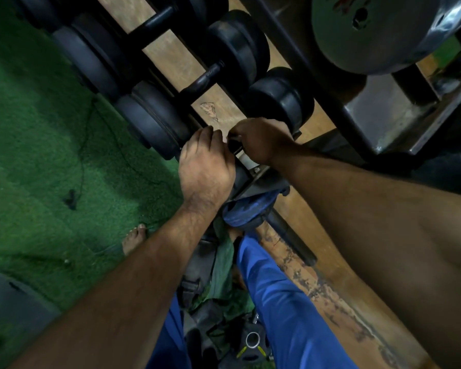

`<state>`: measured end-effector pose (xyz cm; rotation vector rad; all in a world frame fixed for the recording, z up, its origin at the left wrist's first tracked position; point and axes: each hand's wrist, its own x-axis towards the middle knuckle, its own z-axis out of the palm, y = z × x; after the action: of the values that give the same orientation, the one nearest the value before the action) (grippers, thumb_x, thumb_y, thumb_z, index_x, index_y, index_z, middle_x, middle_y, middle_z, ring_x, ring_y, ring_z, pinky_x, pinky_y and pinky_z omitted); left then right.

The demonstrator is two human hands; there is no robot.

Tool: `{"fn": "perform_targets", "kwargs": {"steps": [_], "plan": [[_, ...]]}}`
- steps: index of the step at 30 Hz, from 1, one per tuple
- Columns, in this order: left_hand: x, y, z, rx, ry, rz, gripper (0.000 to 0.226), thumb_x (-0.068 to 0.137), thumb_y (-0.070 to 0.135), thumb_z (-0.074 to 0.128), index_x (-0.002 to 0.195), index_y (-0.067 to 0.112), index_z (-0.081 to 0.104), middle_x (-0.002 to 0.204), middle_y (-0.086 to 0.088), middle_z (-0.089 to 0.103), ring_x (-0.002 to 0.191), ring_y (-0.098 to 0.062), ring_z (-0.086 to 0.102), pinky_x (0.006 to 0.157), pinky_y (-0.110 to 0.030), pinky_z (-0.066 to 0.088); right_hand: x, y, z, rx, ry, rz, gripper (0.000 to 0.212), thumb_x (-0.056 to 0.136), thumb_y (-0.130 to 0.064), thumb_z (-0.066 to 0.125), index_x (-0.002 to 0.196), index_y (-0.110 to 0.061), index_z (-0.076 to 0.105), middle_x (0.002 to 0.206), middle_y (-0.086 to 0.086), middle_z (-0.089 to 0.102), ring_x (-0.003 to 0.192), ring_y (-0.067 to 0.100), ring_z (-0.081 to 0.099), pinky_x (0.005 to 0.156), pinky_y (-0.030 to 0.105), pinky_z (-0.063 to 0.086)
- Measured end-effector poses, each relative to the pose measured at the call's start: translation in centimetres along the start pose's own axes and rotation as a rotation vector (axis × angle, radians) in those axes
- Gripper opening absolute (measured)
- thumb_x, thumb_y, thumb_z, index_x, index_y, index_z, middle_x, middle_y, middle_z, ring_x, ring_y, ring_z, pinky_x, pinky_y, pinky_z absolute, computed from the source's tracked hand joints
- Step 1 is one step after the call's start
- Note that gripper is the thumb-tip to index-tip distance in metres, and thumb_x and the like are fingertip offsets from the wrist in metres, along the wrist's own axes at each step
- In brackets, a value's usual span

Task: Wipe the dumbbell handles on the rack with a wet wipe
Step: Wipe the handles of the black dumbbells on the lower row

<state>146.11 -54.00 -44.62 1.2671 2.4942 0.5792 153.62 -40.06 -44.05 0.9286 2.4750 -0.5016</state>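
Several black dumbbells lie side by side on the rack (pixel 264 179). On the nearest dumbbell (pixel 155 123), both hands cover the handle between its two round weights. My left hand (pixel 206 166) is wrapped over the handle right beside the left weight. Close to the right weight (pixel 282 99), my right hand (pixel 258 139) is closed on the handle, with a small pale sliver of the wet wipe (pixel 226 137) showing at its fingertips. Most of the wipe and the handle are hidden. The handle of the dumbbell behind it (pixel 202 81) is bare.
Green turf (pixel 51 155) covers the floor on the left, where a bare foot (pixel 133 239) stands. Large weight plates (pixel 370 30) hang at top right. A blue plate (pixel 246 209) sits below the rack. Small plates (pixel 252 339) lie between my blue trouser legs.
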Motion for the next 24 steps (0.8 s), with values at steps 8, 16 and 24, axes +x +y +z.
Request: {"fn": "perform_targets", "kwargs": {"steps": [8, 16, 24], "plan": [[-0.1, 0.1, -0.1, -0.015, 0.027, 0.003, 0.038, 0.093, 0.024, 0.044, 0.117, 0.002, 0.064, 0.120, -0.015, 0.065, 0.115, -0.032, 0.059, 0.096, -0.045, 0.047, -2.5, 0.9, 3.0, 0.192, 0.142, 0.030, 0.040, 0.101, -0.053, 0.040, 0.137, -0.040, 0.052, 0.144, -0.012, 0.052, 0.129, 0.008, 0.050, 0.101, 0.015, 0.034], [-0.3, 0.2, 0.1, 0.019, 0.077, -0.010, 0.035, 0.093, 0.023, 0.047, 0.115, 0.004, 0.066, 0.119, -0.013, 0.066, 0.114, -0.031, 0.059, 0.095, -0.043, 0.048, -3.1, -0.9, 4.4, 0.441, 0.562, 0.350, 0.043, 0.099, -0.026, 0.046, 0.141, -0.033, 0.053, 0.150, -0.013, 0.047, 0.129, 0.009, 0.053, 0.101, 0.027, 0.045], [-0.2, 0.3, 0.3, 0.034, 0.063, -0.024, 0.036, 0.093, 0.025, 0.045, 0.115, 0.005, 0.066, 0.120, -0.011, 0.066, 0.114, -0.029, 0.059, 0.096, -0.043, 0.047, -3.2, -2.0, 6.0, 0.886, 0.446, 0.654, 0.033, 0.097, -0.028, 0.057, 0.122, -0.009, 0.068, 0.109, 0.007, 0.071, 0.106, 0.019, 0.065, 0.085, 0.029, 0.048]]}}
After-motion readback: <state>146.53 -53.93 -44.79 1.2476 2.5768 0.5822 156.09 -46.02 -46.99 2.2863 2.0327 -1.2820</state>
